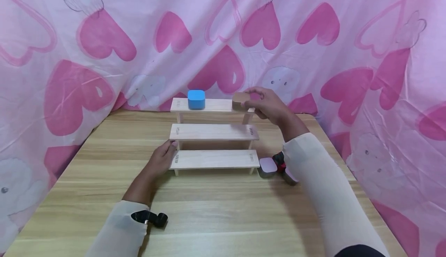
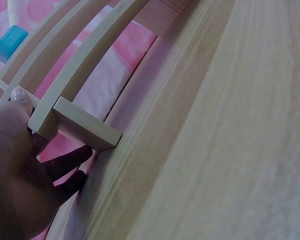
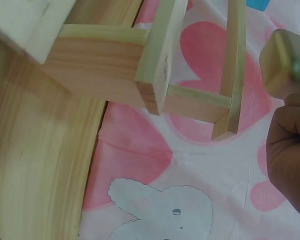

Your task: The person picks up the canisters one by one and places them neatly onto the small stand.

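Observation:
A three-step wooden display stand (image 1: 214, 132) stands on the table. My left hand (image 1: 162, 158) grips its left end by the lower steps; in the left wrist view the thumb (image 2: 21, 97) lies on a board's edge, with other fingers below. Over the right end of the top step, my right hand (image 1: 270, 104) pinches a small gold-brown box (image 1: 239, 101) with rounded corners between thumb and fingers. In the right wrist view this box (image 3: 280, 65) shows beside the curled fingers. A blue rounded box (image 1: 196, 100) sits toward the left end of the top step.
Right of the bottom step, a lilac-topped box (image 1: 268, 167) stands near a second lilac-topped box (image 1: 290, 176) and black and red items (image 1: 280, 161), partly hidden by the right sleeve. A pink heart-print cloth (image 1: 216, 24) hangs behind the wooden table (image 1: 216, 214).

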A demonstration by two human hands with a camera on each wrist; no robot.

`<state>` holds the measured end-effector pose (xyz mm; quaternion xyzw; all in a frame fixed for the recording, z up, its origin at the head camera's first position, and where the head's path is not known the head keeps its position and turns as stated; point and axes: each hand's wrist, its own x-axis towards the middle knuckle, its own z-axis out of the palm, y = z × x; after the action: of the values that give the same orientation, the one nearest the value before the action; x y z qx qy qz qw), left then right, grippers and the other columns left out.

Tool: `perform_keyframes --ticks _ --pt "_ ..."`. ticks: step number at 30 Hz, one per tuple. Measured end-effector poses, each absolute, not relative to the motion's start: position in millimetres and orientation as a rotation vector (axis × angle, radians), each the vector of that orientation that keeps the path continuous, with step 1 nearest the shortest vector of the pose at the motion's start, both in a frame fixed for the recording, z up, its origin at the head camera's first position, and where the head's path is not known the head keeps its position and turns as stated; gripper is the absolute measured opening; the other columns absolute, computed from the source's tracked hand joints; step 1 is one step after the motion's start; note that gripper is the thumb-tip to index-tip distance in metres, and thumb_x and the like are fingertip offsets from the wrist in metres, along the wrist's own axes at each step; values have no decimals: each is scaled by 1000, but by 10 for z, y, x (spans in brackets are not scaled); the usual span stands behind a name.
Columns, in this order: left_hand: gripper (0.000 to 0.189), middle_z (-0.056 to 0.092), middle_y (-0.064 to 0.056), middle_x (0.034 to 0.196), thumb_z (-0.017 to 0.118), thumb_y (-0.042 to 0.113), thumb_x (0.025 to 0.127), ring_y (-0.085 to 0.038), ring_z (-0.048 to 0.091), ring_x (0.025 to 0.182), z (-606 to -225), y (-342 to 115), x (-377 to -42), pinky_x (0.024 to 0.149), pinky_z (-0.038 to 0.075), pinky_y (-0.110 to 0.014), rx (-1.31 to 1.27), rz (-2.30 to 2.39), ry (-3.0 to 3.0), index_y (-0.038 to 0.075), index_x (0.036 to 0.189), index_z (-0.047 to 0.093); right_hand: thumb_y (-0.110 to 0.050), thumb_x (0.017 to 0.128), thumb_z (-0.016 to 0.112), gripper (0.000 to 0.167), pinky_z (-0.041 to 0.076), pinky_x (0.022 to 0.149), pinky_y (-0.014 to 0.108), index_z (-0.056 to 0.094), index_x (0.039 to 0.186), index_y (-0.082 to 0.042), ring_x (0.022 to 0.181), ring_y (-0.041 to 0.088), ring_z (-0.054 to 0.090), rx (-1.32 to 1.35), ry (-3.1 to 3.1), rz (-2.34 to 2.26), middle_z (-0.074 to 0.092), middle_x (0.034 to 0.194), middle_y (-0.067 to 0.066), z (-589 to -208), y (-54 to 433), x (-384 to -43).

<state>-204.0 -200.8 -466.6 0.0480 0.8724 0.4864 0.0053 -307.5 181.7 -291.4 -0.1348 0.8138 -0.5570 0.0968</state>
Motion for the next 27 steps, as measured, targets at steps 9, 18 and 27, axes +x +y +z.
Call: perform_keyframes --ticks 9,18,27 --pt "60 55 -23 160 29 57 118 -44 50 149 -4671 -2010 -2058 125 39 -66 157 1519 2717 10 145 57 -17 99 79 53 24 44 25 63 149 -19 45 11 29 -333 2324 -1759 53 63 -5 -2998 1648 -3202" --pt "63 47 -22 169 27 57 118 -46 39 160 -4660 -2022 -2043 131 31 -67 156 1515 2715 13 157 51 -19 101 78 58 24 45 26 59 156 -22 47 12 27 -351 2303 -1757 42 58 -5 -3045 1560 -3271" --pt "58 52 -21 164 28 54 119 -42 46 154 -4663 -1997 -2038 129 36 -65 132 1524 2714 10 145 56 -22 102 79 52 28 47 26 64 151 -28 50 14 31 -305 2283 -1740 48 67 -2 -3093 1478 -3301"
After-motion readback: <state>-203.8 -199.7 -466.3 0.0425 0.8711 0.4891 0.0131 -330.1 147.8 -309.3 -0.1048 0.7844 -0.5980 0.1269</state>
